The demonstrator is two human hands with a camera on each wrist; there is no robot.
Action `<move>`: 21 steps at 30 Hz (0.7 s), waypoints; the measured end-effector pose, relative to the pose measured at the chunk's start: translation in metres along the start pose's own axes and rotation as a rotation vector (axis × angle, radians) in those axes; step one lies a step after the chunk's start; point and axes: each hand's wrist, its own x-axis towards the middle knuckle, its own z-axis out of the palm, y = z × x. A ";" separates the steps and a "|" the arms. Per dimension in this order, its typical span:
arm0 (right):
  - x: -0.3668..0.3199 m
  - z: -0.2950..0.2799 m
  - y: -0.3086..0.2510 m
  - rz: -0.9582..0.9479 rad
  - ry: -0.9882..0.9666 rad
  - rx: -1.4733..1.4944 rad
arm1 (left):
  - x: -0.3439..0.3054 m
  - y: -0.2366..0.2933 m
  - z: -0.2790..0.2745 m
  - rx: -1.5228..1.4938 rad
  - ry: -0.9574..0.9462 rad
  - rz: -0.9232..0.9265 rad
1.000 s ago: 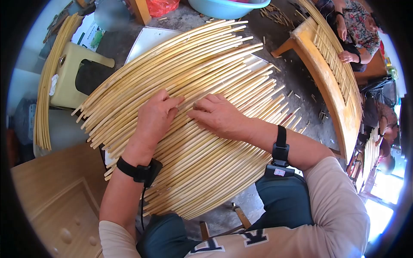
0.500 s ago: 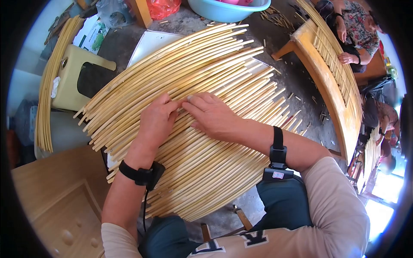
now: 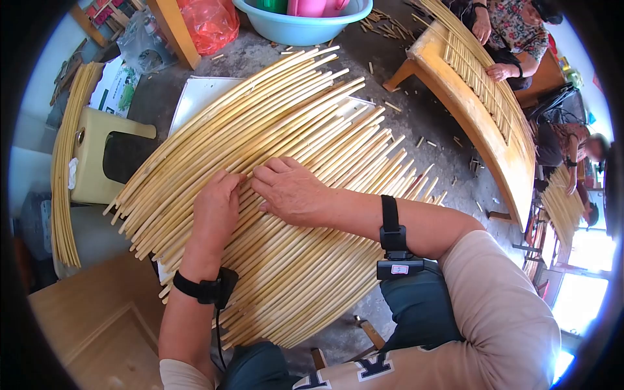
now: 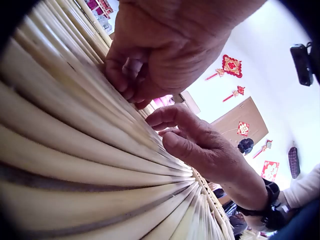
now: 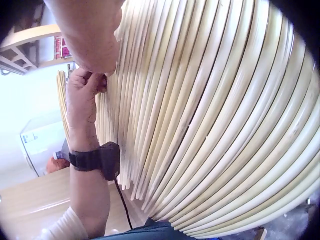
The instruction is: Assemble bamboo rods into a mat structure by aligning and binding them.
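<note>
A broad layer of long, pale yellow sticks (image 3: 279, 260) lies side by side in front of the person, filling much of the wrist views too. Over its middle, the left hand (image 3: 216, 208) has its fingers curled, with thumb and fingertips pinching down at the sticks. What lies between those fingertips is hidden in the left wrist view, where the hand hangs at the top. Close to its right, the right hand (image 3: 290, 193) rests on the sticks, palm down, its fingers loosely bent and fingertips near the left hand's.
A white board (image 3: 195, 97) shows under the sticks. At the left, a stick bundle (image 3: 68, 169) leans on a cream plastic stool (image 3: 97, 149). A blue basin (image 3: 305, 29) and red bag (image 3: 208, 26) stand behind. Other people sit by a wooden bench (image 3: 442, 71) at right.
The right hand came leftward to meet the left hand's fingertips, then drew slightly apart from them. The head view has shifted, showing more of the basin and bags behind.
</note>
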 end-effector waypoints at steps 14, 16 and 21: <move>-0.003 -0.004 0.006 -0.024 0.028 -0.013 | -0.001 -0.004 -0.001 -0.104 0.006 -0.003; 0.000 -0.005 0.008 0.022 -0.020 0.016 | 0.000 -0.003 -0.004 -0.118 -0.004 -0.009; 0.009 -0.009 0.022 0.046 0.021 0.022 | 0.001 -0.010 -0.003 -0.235 0.058 -0.043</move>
